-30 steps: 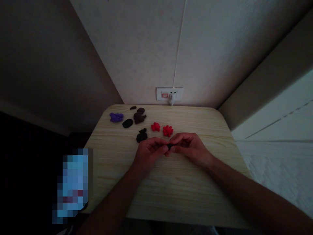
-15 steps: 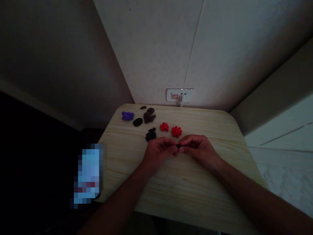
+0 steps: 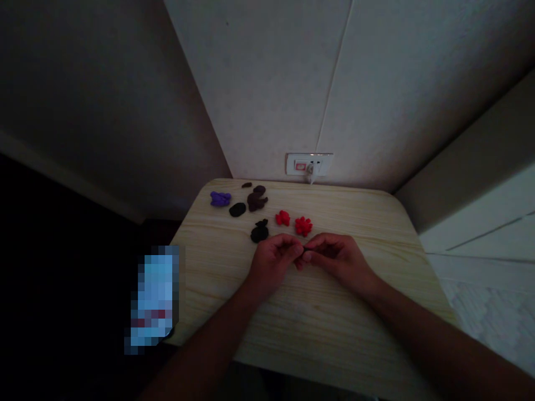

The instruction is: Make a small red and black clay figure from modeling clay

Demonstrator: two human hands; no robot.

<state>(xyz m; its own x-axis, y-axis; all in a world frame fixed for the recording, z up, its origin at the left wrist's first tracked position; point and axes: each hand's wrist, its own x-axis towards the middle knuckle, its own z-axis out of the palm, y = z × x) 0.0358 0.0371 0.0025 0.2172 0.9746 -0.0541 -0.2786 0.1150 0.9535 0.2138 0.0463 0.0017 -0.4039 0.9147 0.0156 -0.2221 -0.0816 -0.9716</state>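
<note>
My left hand (image 3: pixel 276 262) and my right hand (image 3: pixel 340 257) meet over the table, fingertips almost touching. Between them they pinch a small black piece of modelling clay (image 3: pixel 305 249), mostly hidden by the fingers. Just beyond my left hand lies a black clay figure (image 3: pixel 259 231). Two red clay shapes, a smaller one (image 3: pixel 282 218) and a knobbly flower-like one (image 3: pixel 303 225), sit past the fingertips. Farther back are a flat black clay disc (image 3: pixel 237 209), a brown clay figure (image 3: pixel 256 201), a little brown piece (image 3: pixel 247 185) and a purple clay figure (image 3: pixel 220 199).
The light wooden table (image 3: pixel 334 328) stands against a wall, where a socket (image 3: pixel 310 164) with a plug sits just above the table's back edge. At the left edge glows a pixelated bright screen (image 3: pixel 152 298). A pale cabinet (image 3: pixel 480 211) is on the right.
The fingers have closed in a little more around the black clay, so less of it shows. The whole view has shifted slightly; the clay shapes on the table lie as before.
</note>
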